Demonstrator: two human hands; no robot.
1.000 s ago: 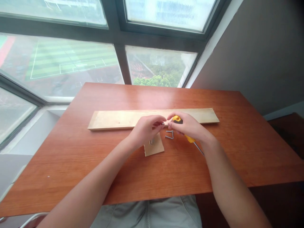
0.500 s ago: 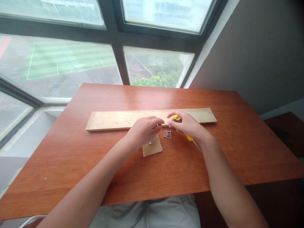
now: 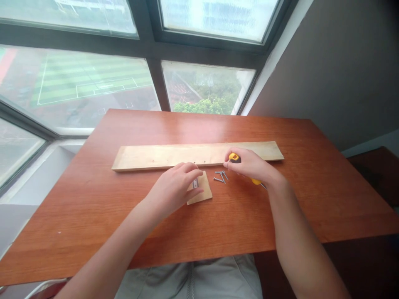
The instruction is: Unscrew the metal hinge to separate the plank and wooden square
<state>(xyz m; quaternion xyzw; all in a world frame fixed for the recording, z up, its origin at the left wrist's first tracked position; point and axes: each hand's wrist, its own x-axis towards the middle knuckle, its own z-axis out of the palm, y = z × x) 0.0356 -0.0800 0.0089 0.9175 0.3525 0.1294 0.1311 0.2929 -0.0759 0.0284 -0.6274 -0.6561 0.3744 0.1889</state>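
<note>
My right hand (image 3: 249,162) is wrapped round a screwdriver (image 3: 256,181) with a yellow and black handle, its shaft pointing back toward my forearm. My left hand (image 3: 177,185) is over a small wooden piece (image 3: 205,190), thumb and fingers apart. Between them shows a small metal fitting (image 3: 195,183) on that piece, partly covered; whether I touch it I cannot tell. Several screws (image 3: 222,177) lie loose on the table between my hands. Just beyond them lies a long wooden board (image 3: 174,155) with small dark holes near its front edge.
Everything lies on a reddish-brown wooden table (image 3: 102,224). Window frames (image 3: 156,50) rise along its far side, and a grey wall (image 3: 336,74) stands at the right. The table's front edge runs close to my lap.
My left hand has come down and left over the small wooden piece, its fingers spreading. The loose screws lie differently. My right hand has shifted slightly right with the screwdriver.
</note>
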